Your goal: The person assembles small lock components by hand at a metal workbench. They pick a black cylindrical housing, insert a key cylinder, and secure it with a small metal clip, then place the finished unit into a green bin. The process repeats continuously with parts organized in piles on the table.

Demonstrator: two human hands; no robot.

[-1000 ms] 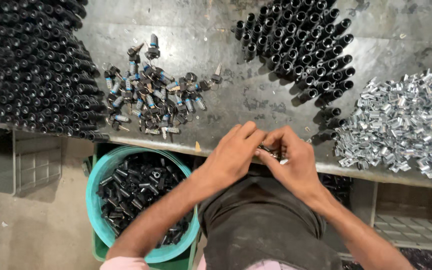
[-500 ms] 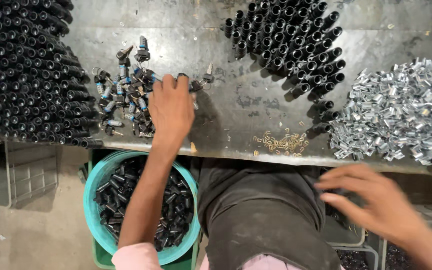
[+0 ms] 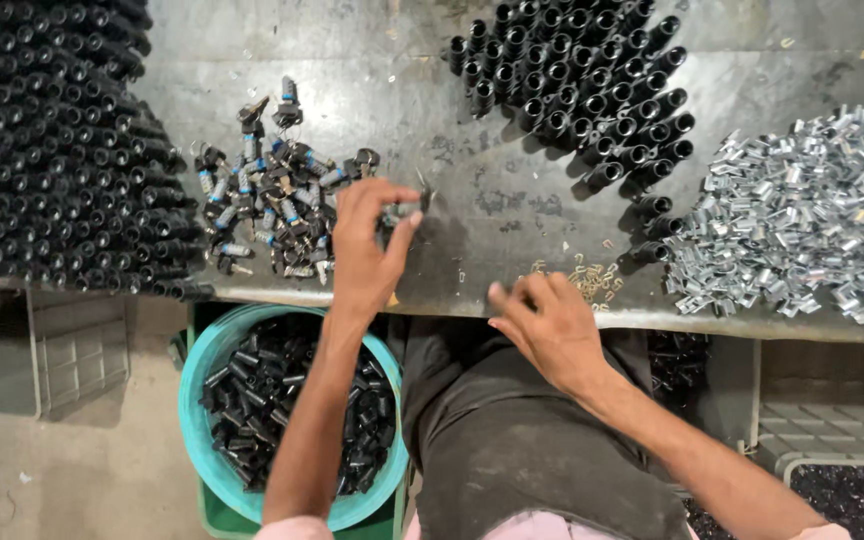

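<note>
Head view: nearest, below the table edge on the left, a teal tub (image 3: pixel 195 400) sits on the floor, filled with loose black cylinders (image 3: pixel 282 410); a dark bin (image 3: pixel 842 490) at the near right also holds small black parts. Above the lap, the right hand (image 3: pixel 547 330) rests at the near edge of the grey metal table (image 3: pixel 512 200), fingers curled together beside a small scatter of tiny brass-coloured pieces (image 3: pixel 592 280); whether it grips one I cannot tell. Further in, the left hand (image 3: pixel 370 245) pinches a small dark metal part (image 3: pixel 404 210) between thumb and fingertips, just right of a heap of dark fittings (image 3: pixel 272 210). Far left stand massed black tubes (image 3: pixel 52 150), another cluster of black tubes (image 3: pixel 582 80) stands far centre, and shiny silver clips (image 3: pixel 802 220) pile at the right.
</note>
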